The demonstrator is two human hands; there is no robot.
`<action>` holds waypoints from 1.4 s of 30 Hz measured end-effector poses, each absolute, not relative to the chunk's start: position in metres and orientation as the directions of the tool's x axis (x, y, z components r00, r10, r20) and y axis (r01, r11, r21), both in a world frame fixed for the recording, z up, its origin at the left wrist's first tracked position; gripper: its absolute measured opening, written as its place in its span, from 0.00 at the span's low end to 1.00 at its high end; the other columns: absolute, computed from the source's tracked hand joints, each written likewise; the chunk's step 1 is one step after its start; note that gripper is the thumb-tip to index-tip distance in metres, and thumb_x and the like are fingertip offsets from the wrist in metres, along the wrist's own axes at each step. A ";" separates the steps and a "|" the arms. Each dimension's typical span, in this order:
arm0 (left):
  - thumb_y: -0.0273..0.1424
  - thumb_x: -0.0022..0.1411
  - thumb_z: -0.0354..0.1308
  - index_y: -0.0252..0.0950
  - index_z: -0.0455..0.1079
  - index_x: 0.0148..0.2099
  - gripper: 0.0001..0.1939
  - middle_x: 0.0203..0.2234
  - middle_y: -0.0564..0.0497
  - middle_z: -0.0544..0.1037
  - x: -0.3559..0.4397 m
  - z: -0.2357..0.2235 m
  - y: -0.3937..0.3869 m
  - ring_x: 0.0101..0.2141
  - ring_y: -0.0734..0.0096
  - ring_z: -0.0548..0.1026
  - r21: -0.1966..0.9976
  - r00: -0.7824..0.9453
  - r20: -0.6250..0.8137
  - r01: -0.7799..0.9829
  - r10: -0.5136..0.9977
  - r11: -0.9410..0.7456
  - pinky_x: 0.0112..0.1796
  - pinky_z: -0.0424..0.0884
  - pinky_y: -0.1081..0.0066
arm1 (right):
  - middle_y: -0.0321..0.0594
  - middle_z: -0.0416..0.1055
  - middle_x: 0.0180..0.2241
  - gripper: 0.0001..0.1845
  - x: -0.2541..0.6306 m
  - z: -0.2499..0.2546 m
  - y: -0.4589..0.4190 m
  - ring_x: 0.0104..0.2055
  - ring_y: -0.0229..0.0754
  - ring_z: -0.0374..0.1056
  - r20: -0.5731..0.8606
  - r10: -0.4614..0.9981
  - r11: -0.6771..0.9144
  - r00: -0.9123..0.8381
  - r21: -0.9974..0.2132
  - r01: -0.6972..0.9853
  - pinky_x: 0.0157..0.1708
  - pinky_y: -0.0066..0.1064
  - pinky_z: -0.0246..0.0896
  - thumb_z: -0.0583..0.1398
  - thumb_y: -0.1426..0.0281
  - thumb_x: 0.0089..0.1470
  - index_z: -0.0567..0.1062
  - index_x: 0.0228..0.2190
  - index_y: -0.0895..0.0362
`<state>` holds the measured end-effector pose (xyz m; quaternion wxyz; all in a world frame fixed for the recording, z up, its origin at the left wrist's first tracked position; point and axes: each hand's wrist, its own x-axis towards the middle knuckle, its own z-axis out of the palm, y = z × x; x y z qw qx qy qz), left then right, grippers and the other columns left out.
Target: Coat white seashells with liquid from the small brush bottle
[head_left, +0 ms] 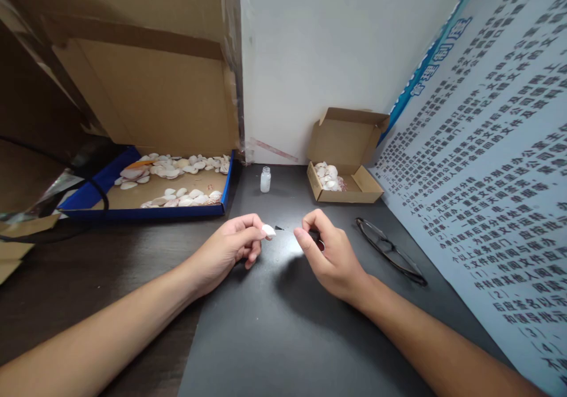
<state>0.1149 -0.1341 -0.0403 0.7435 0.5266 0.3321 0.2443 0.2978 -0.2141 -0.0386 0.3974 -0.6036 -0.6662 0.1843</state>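
Note:
My left hand (237, 240) pinches a small white seashell (269, 230) between thumb and forefinger, above the dark mat. Facing it across a short gap is my right hand (330, 252), its fingers curled in and its thumb near the forefinger. A small dark, rounded thing with a reddish, pale edge (321, 245) shows beneath those curled fingers; its kind is not clear. Between the hands a tiny black pointed piece (279, 228) is visible. Beyond them stands a small clear bottle (265, 180) without a lid, holding something whitish.
At the left, a blue-edged tray (186, 211) holds many shells in groups. An open cardboard box (349, 197) with shells stands at the back right. Black-framed glasses (390, 252) lie right of my right hand. A black cable (100, 187) loops at the left; a printed board (482, 166) leans at right.

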 end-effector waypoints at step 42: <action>0.34 0.55 0.61 0.35 0.63 0.29 0.10 0.15 0.58 0.63 0.115 -0.037 -0.136 0.18 0.80 0.59 0.942 0.667 -0.213 -0.055 0.714 0.332 0.19 0.57 0.80 | 0.27 0.56 0.19 0.10 0.297 -0.041 -0.213 0.19 0.30 0.52 0.286 0.958 0.195 0.009 -0.675 0.712 0.21 0.24 0.45 0.53 0.63 0.61 0.61 0.30 0.55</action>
